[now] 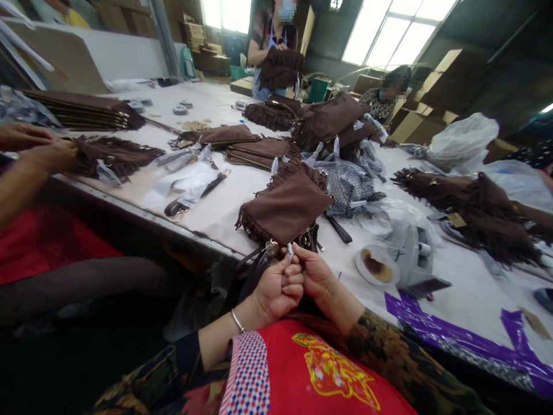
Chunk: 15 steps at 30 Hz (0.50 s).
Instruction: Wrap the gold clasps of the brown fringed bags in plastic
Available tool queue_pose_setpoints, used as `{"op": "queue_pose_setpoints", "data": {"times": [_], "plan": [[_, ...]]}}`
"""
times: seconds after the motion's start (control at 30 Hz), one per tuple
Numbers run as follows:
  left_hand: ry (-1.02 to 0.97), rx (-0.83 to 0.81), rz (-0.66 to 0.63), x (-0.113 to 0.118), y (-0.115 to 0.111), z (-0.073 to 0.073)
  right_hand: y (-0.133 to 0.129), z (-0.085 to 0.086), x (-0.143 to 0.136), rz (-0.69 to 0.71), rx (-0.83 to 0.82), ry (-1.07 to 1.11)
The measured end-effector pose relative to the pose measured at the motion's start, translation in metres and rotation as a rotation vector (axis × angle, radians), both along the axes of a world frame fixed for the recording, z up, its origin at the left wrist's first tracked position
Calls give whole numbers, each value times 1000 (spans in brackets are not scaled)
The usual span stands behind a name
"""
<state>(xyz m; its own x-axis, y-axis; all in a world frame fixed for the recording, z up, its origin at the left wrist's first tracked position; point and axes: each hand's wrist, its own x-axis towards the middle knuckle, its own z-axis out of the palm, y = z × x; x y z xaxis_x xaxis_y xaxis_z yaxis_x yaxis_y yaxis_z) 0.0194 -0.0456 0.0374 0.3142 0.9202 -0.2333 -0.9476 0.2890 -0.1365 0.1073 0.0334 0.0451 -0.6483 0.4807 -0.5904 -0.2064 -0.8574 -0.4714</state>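
Observation:
My left hand [279, 288] and my right hand [314, 271] meet at the table's near edge, fingers closed around a small whitish-grey piece [290, 250] whose details are too small to tell. Just beyond my fingertips lies a brown fringed bag [287, 207], its gold-coloured hardware beside my hands. A dark strap with a metal clasp [207, 190] rests on white wrapping to the left of the bag. To the right, a dark strap end [339, 229] lies on the table.
A tape dispenser [417, 259] and a tape roll [377, 265] stand at the right. More brown bags [330, 118] are piled behind. Purple tape [458, 337] runs along the right edge. A co-worker's hands [43, 150] hold a fringed bag at the left; another person stands across the table.

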Motion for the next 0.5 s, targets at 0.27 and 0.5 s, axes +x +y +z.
{"op": "queue_pose_setpoints", "data": {"times": [0.27, 0.5], "plan": [[1015, 5, -196, -20, -13, -6, 0, -14, 0, 5, 251, -72], [1547, -383, 242, -77, -1, 9, 3, -11, 15, 197, 527, -175]]}}
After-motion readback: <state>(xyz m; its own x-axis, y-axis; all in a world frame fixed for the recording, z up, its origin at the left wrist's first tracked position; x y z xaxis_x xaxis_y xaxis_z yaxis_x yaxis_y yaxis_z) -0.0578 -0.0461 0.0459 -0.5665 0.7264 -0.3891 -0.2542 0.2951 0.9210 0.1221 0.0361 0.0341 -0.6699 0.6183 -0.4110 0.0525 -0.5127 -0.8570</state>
